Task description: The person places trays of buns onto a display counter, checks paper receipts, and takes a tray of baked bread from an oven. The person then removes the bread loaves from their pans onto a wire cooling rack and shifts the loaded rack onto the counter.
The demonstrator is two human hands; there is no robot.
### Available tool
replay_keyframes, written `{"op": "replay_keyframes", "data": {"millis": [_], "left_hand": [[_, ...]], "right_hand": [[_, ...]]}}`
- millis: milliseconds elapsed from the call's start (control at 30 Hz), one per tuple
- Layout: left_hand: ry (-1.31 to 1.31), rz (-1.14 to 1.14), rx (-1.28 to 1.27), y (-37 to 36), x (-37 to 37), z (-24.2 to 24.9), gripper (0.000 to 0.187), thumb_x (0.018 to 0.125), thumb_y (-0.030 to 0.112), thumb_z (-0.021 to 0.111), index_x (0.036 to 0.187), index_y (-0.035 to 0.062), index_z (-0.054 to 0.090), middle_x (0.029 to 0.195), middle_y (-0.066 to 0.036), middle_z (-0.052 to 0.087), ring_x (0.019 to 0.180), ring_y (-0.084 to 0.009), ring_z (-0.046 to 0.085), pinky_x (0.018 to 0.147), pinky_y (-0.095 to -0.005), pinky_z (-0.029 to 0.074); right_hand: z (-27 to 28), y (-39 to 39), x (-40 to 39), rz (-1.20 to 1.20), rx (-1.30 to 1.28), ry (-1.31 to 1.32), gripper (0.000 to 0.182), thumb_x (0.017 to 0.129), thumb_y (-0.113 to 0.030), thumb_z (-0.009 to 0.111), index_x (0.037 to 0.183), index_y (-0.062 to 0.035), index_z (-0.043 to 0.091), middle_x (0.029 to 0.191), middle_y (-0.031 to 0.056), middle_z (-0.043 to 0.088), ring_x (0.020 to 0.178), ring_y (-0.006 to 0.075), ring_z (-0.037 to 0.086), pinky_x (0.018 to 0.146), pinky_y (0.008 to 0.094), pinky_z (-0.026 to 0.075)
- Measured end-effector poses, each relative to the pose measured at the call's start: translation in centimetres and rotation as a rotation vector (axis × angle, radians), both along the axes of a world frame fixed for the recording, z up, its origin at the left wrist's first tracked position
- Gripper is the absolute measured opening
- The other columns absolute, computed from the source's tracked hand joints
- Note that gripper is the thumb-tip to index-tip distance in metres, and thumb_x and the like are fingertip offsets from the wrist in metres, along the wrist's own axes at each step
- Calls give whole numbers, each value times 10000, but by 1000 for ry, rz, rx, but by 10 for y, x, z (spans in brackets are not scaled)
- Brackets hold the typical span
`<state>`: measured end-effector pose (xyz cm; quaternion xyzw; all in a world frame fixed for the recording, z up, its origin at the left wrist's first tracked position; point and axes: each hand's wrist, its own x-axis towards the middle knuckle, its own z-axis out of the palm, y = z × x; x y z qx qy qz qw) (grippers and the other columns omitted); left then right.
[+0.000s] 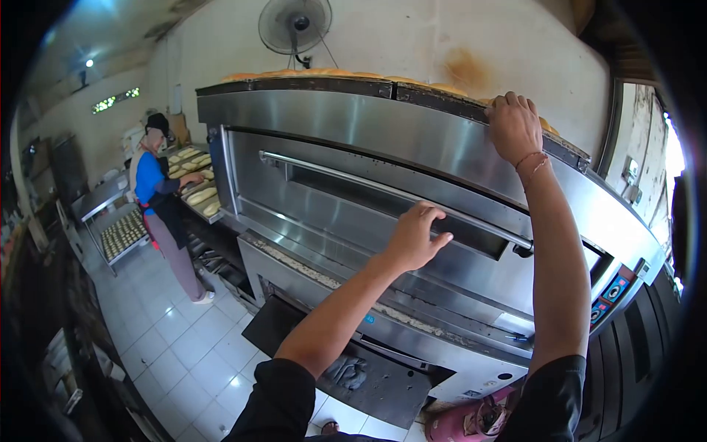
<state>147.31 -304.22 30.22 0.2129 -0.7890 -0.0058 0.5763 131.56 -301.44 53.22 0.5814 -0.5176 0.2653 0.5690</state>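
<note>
My right hand [514, 127] is up at the top of the steel oven [309, 110], its fingers closed over the edge of a dark tray [456, 105]. Baked bread [317, 72] lines the trays on top of the oven. Before the long door handle [353, 179], my left hand [420, 237] is raised with its fingers apart and slightly curled, holding nothing. The oven's upper door is closed.
At the left, a person [158, 191] in a blue shirt stands by trays of pale dough [200, 197]. A low rack [124, 234] holds small pieces. A fan [296, 23] hangs above; a pink gas cylinder [464, 423] is below right.
</note>
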Motion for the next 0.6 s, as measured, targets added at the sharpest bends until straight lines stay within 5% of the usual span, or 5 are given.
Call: {"op": "replay_keyframes", "data": {"millis": [333,500,600], "left_hand": [[4,144,244,70,51,-68,280,844,210,713,1037,22,634,1036,-101,625,925,-264,637,823,-352,513],[42,103,365,97,53,-58,266,873,203,706,1033,2,639,1016,-112,650,913,-231,656,823,-335,522],[90,45,434,104,44,-50,255,888,189,704,1033,-11,637,997,-115,669,903,-210,666,830,-319,523]], "right_hand": [[-25,154,-37,104,-176,-166,309,924,-289,609,966,5,693,972,103,646,925,251,579,929,360,415],[-55,217,-69,375,-291,-267,326,961,-292,596,1103,-9,672,1076,110,643,996,256,593,951,369,421],[-112,189,-132,-986,-726,621,644,910,-487,624,1284,32,547,1206,181,580,1183,323,510,1055,482,339]]}}
